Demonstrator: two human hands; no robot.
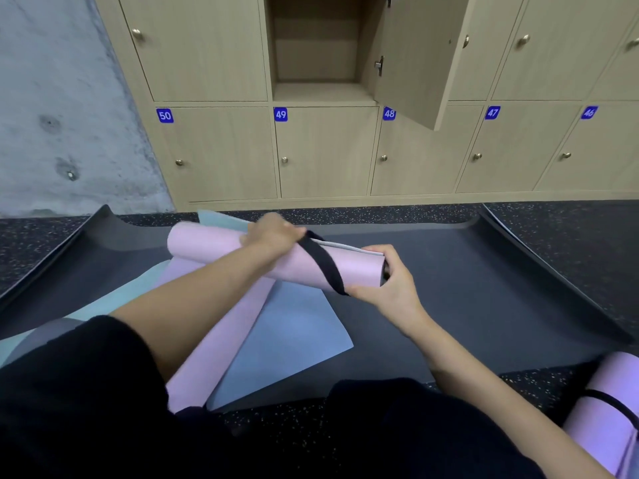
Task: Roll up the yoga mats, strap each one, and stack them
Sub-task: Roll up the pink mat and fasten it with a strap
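Note:
A pink yoga mat [207,247], rolled at its far end, lies across a wide dark mat [466,288]; its loose tail [221,340] runs back toward me. A black strap [325,264] loops around the roll. My left hand [273,235] grips the strap on top of the roll. My right hand [383,281] holds the roll's right end and pinches the strap's lower part. A blue mat [294,333] and a teal mat [221,219] lie flat beneath. A second pink roll [608,409] with a black strap rests at the lower right.
Wooden lockers numbered 46 to 50 stand close behind the mats; one upper locker [318,57] is open, its door [415,60] swung out. A concrete wall [62,105] is at left. My dark-clothed knees [86,409] fill the foreground on speckled black flooring [553,229].

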